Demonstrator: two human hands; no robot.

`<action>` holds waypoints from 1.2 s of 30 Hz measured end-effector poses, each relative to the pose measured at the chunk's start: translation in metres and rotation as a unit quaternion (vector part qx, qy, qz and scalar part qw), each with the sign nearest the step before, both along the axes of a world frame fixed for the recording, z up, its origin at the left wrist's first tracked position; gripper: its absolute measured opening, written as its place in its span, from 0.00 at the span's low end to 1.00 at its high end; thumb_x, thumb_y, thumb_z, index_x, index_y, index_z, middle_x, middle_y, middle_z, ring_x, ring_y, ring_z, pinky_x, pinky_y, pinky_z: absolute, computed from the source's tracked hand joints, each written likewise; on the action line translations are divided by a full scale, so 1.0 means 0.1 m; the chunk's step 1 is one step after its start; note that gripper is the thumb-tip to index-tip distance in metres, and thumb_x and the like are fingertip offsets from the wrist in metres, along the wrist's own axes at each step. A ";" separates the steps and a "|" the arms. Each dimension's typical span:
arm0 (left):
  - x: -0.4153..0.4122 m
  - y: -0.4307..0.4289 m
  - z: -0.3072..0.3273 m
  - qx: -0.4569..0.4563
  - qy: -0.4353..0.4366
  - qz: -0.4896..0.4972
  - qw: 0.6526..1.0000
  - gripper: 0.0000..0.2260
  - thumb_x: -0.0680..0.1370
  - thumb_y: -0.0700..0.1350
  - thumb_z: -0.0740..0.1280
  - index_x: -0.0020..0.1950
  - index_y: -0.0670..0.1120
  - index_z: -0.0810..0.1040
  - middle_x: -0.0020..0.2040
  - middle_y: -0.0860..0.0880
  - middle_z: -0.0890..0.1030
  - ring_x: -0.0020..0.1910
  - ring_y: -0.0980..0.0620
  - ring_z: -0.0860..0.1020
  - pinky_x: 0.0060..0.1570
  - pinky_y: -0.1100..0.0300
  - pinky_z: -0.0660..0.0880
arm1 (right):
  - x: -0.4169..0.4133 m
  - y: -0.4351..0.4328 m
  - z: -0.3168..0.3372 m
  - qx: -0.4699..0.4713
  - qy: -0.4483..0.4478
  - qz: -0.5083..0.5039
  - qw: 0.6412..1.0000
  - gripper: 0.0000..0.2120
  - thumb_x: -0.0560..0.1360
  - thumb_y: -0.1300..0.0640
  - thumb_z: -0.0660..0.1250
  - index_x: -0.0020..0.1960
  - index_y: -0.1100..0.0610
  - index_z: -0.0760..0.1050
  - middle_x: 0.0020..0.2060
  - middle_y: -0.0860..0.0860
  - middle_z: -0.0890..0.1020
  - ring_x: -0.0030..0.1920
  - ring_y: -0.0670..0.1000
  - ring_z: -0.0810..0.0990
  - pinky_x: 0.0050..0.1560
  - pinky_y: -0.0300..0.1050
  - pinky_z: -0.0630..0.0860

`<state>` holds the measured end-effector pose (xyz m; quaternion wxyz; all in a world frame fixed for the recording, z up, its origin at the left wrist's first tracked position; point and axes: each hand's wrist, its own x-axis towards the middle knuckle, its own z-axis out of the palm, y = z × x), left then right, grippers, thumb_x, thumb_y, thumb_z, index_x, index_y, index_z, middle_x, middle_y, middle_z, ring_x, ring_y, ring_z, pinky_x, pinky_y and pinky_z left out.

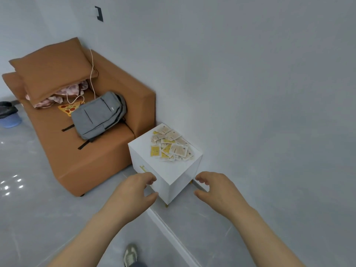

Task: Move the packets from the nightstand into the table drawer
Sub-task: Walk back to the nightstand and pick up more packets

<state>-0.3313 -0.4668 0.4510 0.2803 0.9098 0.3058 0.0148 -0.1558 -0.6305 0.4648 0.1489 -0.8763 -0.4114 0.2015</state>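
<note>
A small white nightstand [169, 171] stands in the corner against the grey wall, next to a brown sofa. Several beige and yellow packets [170, 146] lie in a loose pile on the back right part of its top. My left hand [135, 191] hovers in front of the nightstand's near left side, fingers loosely curled and holding nothing. My right hand [215, 189] hovers to the right of the nightstand's near corner, fingers also loosely curled and empty. Neither hand touches the packets. No table drawer is in view.
The brown sofa [92, 157] carries a grey backpack [99, 115], a brown cushion [54, 68], a white cable and a pizza-shaped toy. A blue basket [10, 120] sits on the floor at far left. My shoe [130, 255] shows at the bottom on the grey floor.
</note>
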 end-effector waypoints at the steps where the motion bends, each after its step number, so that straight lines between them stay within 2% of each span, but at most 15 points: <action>1: 0.08 0.18 -0.02 0.003 -0.001 -0.005 1.000 0.16 0.74 0.51 0.67 0.62 0.54 0.75 0.58 0.59 0.78 0.55 0.60 0.75 0.54 0.62 0.73 | 0.07 0.17 -0.03 0.001 0.001 -0.003 1.000 0.21 0.75 0.50 0.66 0.67 0.49 0.72 0.61 0.45 0.77 0.60 0.45 0.74 0.57 0.38 0.71; 11: 0.85 2.06 -0.01 0.014 0.014 -0.058 0.998 0.16 0.75 0.51 0.66 0.63 0.53 0.74 0.58 0.58 0.77 0.56 0.58 0.75 0.55 0.60 0.74 | 0.51 1.85 -0.18 0.006 0.043 -0.067 0.997 0.20 0.75 0.49 0.66 0.67 0.48 0.71 0.60 0.44 0.77 0.61 0.45 0.75 0.59 0.40 0.72; 14: 1.12 2.44 -0.04 0.009 0.018 -0.077 0.997 0.17 0.76 0.50 0.66 0.64 0.52 0.73 0.59 0.57 0.77 0.57 0.58 0.75 0.54 0.63 0.73 | 0.69 2.17 -0.22 0.004 0.051 -0.086 0.995 0.20 0.75 0.49 0.66 0.67 0.48 0.71 0.60 0.44 0.77 0.61 0.45 0.75 0.59 0.41 0.72; 32: 3.07 3.66 -0.49 0.000 0.055 -0.117 0.992 0.18 0.77 0.50 0.65 0.67 0.52 0.72 0.63 0.56 0.75 0.59 0.57 0.74 0.53 0.66 0.70 | 2.61 3.17 -0.75 -0.048 0.074 -0.149 0.985 0.19 0.75 0.50 0.65 0.66 0.50 0.72 0.59 0.46 0.78 0.60 0.47 0.74 0.56 0.41 0.71; 36: 3.38 3.78 -0.68 -0.013 0.089 -0.137 0.986 0.18 0.77 0.50 0.65 0.67 0.52 0.71 0.63 0.56 0.75 0.59 0.56 0.74 0.54 0.63 0.72 | 2.85 3.21 -0.94 -0.056 0.104 -0.182 0.976 0.19 0.75 0.51 0.66 0.65 0.51 0.73 0.58 0.46 0.78 0.59 0.47 0.75 0.55 0.41 0.72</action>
